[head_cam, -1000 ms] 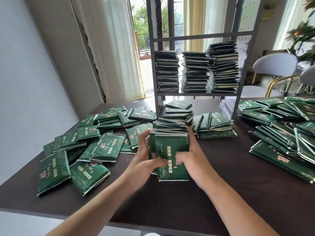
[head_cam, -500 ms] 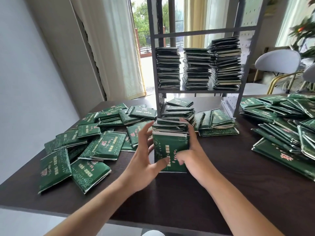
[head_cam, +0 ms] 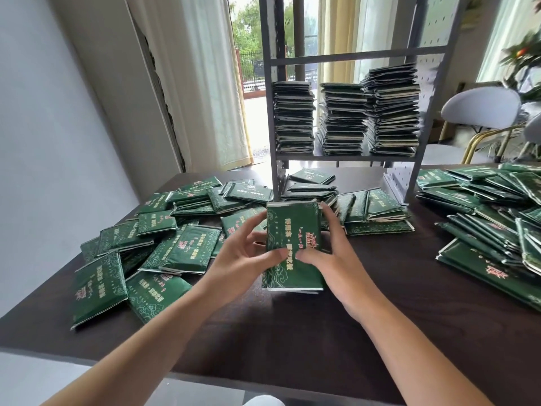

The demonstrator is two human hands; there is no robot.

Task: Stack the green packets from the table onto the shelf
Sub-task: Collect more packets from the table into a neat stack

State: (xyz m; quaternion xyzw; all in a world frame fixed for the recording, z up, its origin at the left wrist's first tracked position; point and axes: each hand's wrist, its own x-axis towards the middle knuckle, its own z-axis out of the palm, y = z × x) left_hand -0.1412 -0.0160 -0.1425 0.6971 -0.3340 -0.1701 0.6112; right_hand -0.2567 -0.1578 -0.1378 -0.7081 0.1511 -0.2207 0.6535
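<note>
While both forearms reach forward over the dark table (head_cam: 307,341), the left hand (head_cam: 243,259) and right hand (head_cam: 336,256) clasp a bundle of green packets (head_cam: 292,244) between them, thumbs pressed on its top face and fingers curled along its sides. The bundle tilts, its near edge low by the tabletop. Beyond the hands stands a grey shelf (head_cam: 345,156); its lower board carries three tall stacks of packets (head_cam: 342,118). Loose packets (head_cam: 164,230) lie scattered to the left of the hands, and a further heap (head_cam: 497,212) lies to the right.
</note>
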